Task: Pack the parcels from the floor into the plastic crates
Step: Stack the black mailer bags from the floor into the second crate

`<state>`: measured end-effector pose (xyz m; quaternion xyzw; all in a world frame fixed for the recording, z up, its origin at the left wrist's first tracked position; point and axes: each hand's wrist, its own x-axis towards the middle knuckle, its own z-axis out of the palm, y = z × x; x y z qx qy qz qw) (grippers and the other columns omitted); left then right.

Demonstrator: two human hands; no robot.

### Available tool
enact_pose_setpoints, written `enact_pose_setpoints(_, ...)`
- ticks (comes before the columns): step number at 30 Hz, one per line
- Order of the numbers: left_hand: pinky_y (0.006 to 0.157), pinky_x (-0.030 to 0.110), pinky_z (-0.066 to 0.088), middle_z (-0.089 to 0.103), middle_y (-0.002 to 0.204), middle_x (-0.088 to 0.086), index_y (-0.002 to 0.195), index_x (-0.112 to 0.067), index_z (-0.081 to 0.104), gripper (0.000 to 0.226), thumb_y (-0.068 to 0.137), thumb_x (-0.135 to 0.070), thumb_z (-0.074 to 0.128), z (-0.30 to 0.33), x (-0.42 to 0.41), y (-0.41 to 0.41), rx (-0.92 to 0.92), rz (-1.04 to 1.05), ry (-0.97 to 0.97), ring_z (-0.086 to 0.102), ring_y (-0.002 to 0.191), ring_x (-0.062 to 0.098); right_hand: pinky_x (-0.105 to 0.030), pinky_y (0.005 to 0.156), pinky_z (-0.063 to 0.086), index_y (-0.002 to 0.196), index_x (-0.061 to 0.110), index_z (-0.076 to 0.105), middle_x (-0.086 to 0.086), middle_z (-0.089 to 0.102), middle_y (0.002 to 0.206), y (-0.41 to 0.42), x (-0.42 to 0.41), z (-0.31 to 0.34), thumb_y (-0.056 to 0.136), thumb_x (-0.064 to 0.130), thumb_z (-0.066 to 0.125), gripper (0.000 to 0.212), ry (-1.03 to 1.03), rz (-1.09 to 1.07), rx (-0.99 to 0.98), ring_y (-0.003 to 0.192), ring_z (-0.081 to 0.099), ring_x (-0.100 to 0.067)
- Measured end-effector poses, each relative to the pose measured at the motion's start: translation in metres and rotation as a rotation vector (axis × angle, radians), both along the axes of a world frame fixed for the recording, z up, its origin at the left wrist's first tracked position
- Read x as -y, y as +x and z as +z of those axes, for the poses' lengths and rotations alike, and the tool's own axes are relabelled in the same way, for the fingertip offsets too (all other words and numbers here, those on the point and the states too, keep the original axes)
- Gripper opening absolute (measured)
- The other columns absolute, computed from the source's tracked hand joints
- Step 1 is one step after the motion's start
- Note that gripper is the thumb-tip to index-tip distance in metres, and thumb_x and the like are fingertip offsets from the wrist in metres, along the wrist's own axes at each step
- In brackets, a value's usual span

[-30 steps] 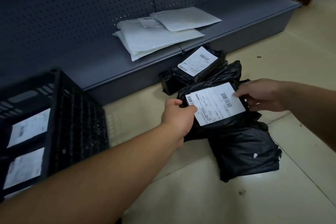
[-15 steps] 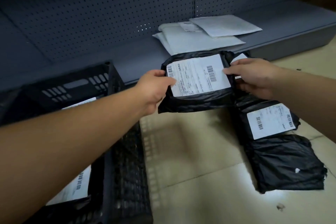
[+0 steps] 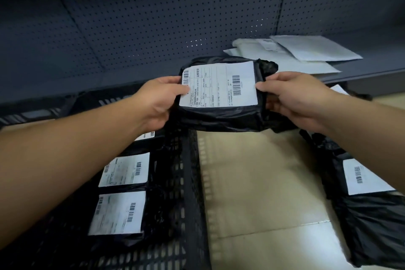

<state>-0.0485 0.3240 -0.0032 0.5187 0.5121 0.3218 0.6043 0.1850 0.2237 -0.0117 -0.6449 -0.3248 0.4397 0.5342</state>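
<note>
The left hand (image 3: pixel 156 103) and right hand (image 3: pixel 291 98) each pinch an end of a black plastic-wrapped parcel with a white label (image 3: pixel 219 96), held in the air at twelve o'clock, above the far right corner of the black slatted plastic crate (image 3: pixel 188 193). At seven o'clock, three labelled black parcels (image 3: pixel 118 212) lie in the crate. At four o'clock, at least two more black parcels (image 3: pixel 370 226) lie on the pale floor (image 3: pixel 263 193).

crate (image 3: pixel 188 182) cut off below; floor parcel (image 3: pixel 372 215) cropped right.

The one camera sat on my head, facing forward and down, close above my left hand (image 3: pixel 156 103) and right hand (image 3: pixel 294 99), taking in crate (image 3: pixel 188 193), floor (image 3: pixel 263 182) and shelf (image 3: pixel 131 50).
</note>
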Motion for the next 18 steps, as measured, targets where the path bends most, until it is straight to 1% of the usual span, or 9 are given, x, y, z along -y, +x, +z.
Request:
enact_pose_setpoints(2,0.081,0.035,0.063,0.078,0.107,0.011,0.121,-0.008,0.069,0.027,0.099,0.000,0.056,-0.004,-0.009,-0.016,0.014,0.032,0.002,0.076,0.098,0.024,-0.030,0.072,0.056,0.082,0.016,0.063,-0.015,0.071,0.101,-0.017,-0.009,0.001,0.095,0.011,0.068,0.014,-0.009,0.010,-0.004,0.086,0.065,-0.024)
enact_pose_setpoints(4,0.082,0.037,0.063,0.077,0.111,0.011,0.123,-0.008,0.070,0.029,0.099,-0.001,0.054,-0.010,-0.017,-0.032,0.043,0.075,-0.002,0.075,0.101,0.025,-0.028,0.070,0.055,0.082,0.015,0.064,-0.014,0.073,0.100,-0.035,-0.018,0.003,0.094,0.011,0.069,0.014,-0.020,0.027,-0.003,0.085,0.066,-0.024)
enact_pose_setpoints(7,0.079,0.038,0.063,0.077,0.112,0.012,0.123,-0.007,0.071,0.035,0.096,-0.002,0.049,-0.017,-0.023,-0.058,0.042,0.124,-0.017,0.075,0.102,0.027,-0.032,0.079,0.056,0.081,0.013,0.063,-0.015,0.070,0.098,-0.066,-0.030,0.008,0.095,0.010,0.067,0.015,-0.032,0.082,-0.011,0.086,0.061,-0.024)
enact_pose_setpoints(9,0.073,0.037,0.062,0.078,0.106,0.011,0.117,-0.006,0.073,0.036,0.093,-0.002,0.048,-0.020,-0.026,-0.075,0.017,0.183,-0.024,0.077,0.097,0.027,-0.036,0.090,0.057,0.081,0.013,0.062,-0.017,0.069,0.100,-0.086,-0.038,0.009,0.096,0.010,0.066,0.016,-0.048,0.113,-0.017,0.088,0.061,-0.025)
enact_pose_setpoints(10,0.070,0.037,0.062,0.079,0.101,0.011,0.115,-0.006,0.073,0.034,0.092,-0.002,0.048,-0.021,-0.028,-0.083,0.007,0.217,-0.031,0.077,0.092,0.028,-0.037,0.092,0.057,0.082,0.013,0.063,-0.016,0.071,0.101,-0.095,-0.042,0.009,0.096,0.009,0.066,0.015,-0.055,0.126,-0.030,0.088,0.063,-0.025)
enact_pose_setpoints(12,0.064,0.040,0.061,0.080,0.091,0.011,0.109,-0.004,0.072,0.028,0.090,-0.005,0.051,-0.025,-0.032,-0.102,-0.013,0.296,-0.060,0.078,0.080,0.028,-0.034,0.090,0.059,0.088,0.011,0.065,-0.013,0.071,0.097,-0.115,-0.051,0.007,0.095,0.008,0.066,0.008,-0.063,0.143,-0.086,0.087,0.065,-0.024)
enact_pose_setpoints(14,0.055,0.037,0.059,0.079,0.088,0.012,0.107,-0.002,0.070,0.027,0.086,-0.006,0.054,-0.029,-0.037,-0.122,-0.024,0.345,-0.106,0.076,0.071,0.028,-0.032,0.086,0.061,0.097,0.008,0.067,-0.012,0.071,0.097,-0.133,-0.061,0.005,0.095,0.008,0.065,0.003,-0.080,0.167,-0.131,0.086,0.068,-0.023)
enact_pose_setpoints(16,0.065,0.041,0.062,0.079,0.090,0.014,0.104,-0.003,0.072,0.027,0.083,-0.008,0.055,-0.035,-0.040,-0.140,-0.039,0.379,-0.155,0.075,0.070,0.029,-0.031,0.079,0.062,0.100,0.007,0.067,-0.010,0.073,0.096,-0.151,-0.071,0.001,0.094,0.007,0.065,0.006,-0.100,0.191,-0.149,0.084,0.070,-0.021)
enact_pose_setpoints(18,0.073,0.045,0.061,0.077,0.080,0.013,0.092,-0.005,0.072,0.019,0.086,-0.006,0.053,-0.041,-0.041,-0.155,-0.062,0.417,-0.174,0.074,0.066,0.028,-0.028,0.070,0.059,0.100,0.009,0.068,-0.006,0.074,0.092,-0.168,-0.080,-0.003,0.093,0.007,0.063,0.008,-0.120,0.215,-0.135,0.081,0.071,-0.019)
